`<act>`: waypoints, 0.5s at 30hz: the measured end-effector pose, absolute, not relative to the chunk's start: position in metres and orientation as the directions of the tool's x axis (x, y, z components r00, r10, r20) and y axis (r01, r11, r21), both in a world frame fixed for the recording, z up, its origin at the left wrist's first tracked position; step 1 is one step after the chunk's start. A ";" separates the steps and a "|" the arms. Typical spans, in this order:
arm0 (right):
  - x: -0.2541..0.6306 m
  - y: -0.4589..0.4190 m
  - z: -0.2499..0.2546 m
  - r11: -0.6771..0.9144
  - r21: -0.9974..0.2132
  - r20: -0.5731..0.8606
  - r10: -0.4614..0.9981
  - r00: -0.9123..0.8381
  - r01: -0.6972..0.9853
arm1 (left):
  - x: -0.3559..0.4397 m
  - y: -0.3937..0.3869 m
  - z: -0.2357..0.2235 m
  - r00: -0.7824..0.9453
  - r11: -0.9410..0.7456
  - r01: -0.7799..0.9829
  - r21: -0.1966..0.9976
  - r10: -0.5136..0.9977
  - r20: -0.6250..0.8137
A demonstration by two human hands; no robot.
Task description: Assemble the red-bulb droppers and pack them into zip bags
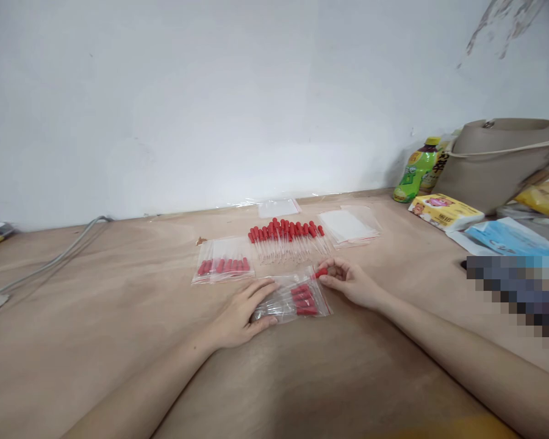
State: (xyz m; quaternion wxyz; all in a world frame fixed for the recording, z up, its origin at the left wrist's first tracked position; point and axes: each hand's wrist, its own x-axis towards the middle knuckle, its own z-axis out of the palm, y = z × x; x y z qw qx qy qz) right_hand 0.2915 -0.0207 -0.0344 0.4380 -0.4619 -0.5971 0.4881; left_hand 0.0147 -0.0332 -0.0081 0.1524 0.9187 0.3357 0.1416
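A clear zip bag (283, 312) lies on the table with several red-bulbed droppers (304, 300) inside, bulbs toward its right end. My left hand (244, 314) holds the bag's left part, with fingers on the upper edge and the thumb on the lower edge. Between the thumb and fingers of my right hand (345, 280) is the red bulb of one dropper (321, 272). Its thin stem points left into the bag's opening. Behind the bag, many loose droppers (286, 230) lie in a row, red bulbs toward the wall.
Filled bags (224, 262) lie to the left of the loose droppers. Flat bags (348, 227) are stacked to the right, and another flat bag (278, 208) lies behind. Farther right stand a green bottle (416, 171), a yellow box (444, 211) and a beige handbag (489, 161). A grey cable (68, 253) runs along the left.
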 end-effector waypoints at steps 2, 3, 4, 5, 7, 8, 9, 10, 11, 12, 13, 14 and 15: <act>0.294 -0.018 -0.033 0.134 -0.970 0.073 0.956 -0.284 0.201 | 0.015 -0.034 -0.007 0.729 -0.725 0.577 0.375 0.665 0.163; 0.295 -0.016 -0.033 0.145 -0.963 0.070 0.949 -0.306 0.227 | 0.015 -0.034 -0.007 0.728 -0.725 0.578 0.374 0.665 0.166; 0.296 -0.014 -0.033 0.151 -0.957 0.068 0.946 -0.317 0.247 | 0.015 -0.034 -0.007 0.727 -0.726 0.577 0.374 0.666 0.170; 0.295 -0.012 -0.034 0.155 -0.953 0.066 0.944 -0.323 0.260 | 0.016 -0.034 -0.007 0.727 -0.727 0.576 0.375 0.664 0.171; 0.294 -0.008 -0.035 0.155 -0.947 0.054 0.940 -0.336 0.280 | 0.016 -0.033 -0.008 0.729 -0.728 0.574 0.374 0.663 0.170; 0.293 -0.007 -0.036 0.153 -0.947 0.048 0.938 -0.343 0.284 | 0.016 -0.033 -0.008 0.730 -0.728 0.575 0.373 0.662 0.168; 0.292 -0.006 -0.036 0.148 -0.948 0.043 0.936 -0.348 0.281 | 0.015 -0.033 -0.009 0.730 -0.728 0.577 0.371 0.663 0.165; 0.291 -0.005 -0.036 0.143 -0.951 0.041 0.937 -0.347 0.275 | 0.015 -0.033 -0.009 0.730 -0.727 0.580 0.369 0.664 0.163; 0.291 -0.005 -0.036 0.137 -0.953 0.040 0.941 -0.336 0.269 | 0.015 -0.033 -0.009 0.729 -0.725 0.583 0.368 0.666 0.158; 0.290 -0.005 -0.036 0.126 -0.956 0.039 0.949 -0.312 0.265 | 0.015 -0.033 -0.009 0.727 -0.722 0.586 0.368 0.669 0.155; 0.289 -0.005 -0.036 0.113 -0.958 0.036 0.959 -0.280 0.263 | 0.015 -0.033 -0.010 0.726 -0.719 0.589 0.369 0.671 0.151; 0.287 -0.005 -0.036 0.097 -0.959 0.030 0.970 -0.243 0.267 | 0.015 -0.033 -0.010 0.724 -0.717 0.590 0.370 0.673 0.149; 0.286 -0.006 -0.037 0.082 -0.958 0.025 0.979 -0.205 0.276 | 0.015 -0.033 -0.009 0.723 -0.716 0.591 0.371 0.674 0.150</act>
